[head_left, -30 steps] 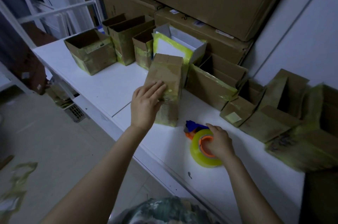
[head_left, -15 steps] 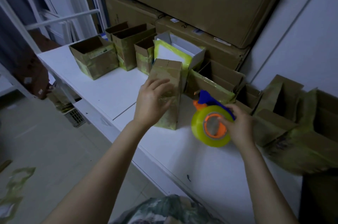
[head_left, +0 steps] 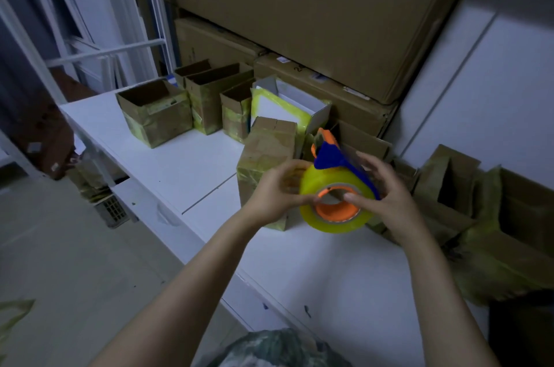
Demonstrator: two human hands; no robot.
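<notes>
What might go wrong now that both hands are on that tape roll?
The tall closed box stands unheld behind the tape dispenser, so pressing tape on could tip it. The left hand and right hand grip it in the air; a loose tape end may stick to fingers or itself.

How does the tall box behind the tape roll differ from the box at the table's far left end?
The tall box has its top flaps shut; the far-left box is open on top. The tall box is narrow and upright; the far-left box is wider and squat. Both are brown cardboard with yellowish tape, on the white table.
</notes>
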